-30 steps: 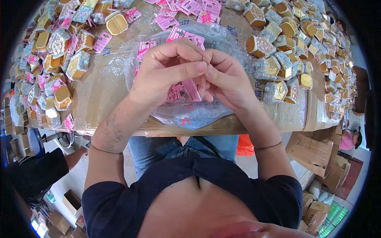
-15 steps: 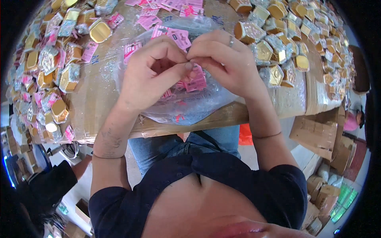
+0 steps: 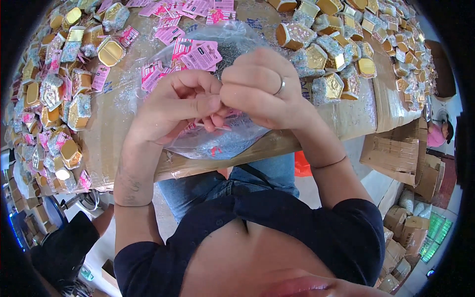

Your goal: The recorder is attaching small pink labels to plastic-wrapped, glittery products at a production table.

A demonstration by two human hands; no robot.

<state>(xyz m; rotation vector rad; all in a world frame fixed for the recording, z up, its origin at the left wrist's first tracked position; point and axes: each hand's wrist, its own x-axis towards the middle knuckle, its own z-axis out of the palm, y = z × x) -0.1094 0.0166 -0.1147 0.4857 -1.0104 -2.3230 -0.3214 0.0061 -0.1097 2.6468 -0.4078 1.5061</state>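
My left hand [image 3: 175, 106] and my right hand [image 3: 262, 89] meet fingertip to fingertip over a clear plastic bag [image 3: 217, 141] that lies on the cardboard-covered table [image 3: 114, 123]. Both pinch a small pink item between them; it is mostly hidden by the fingers. My right hand wears a ring. The bag holds pink paper tags [image 3: 200, 54] and silvery glitter.
Several gold hexagonal boxes with glittery wrapping lie at the left [image 3: 74, 111] and at the back right [image 3: 316, 54]. Loose pink tags [image 3: 170, 20] are strewn at the back. Cardboard cartons [image 3: 396, 153] stand on the floor at the right.
Both hands have shifted a little up and to the right over the bag, still pinched together. The view has tilted, so more of the bag's pink tags show behind the hands.
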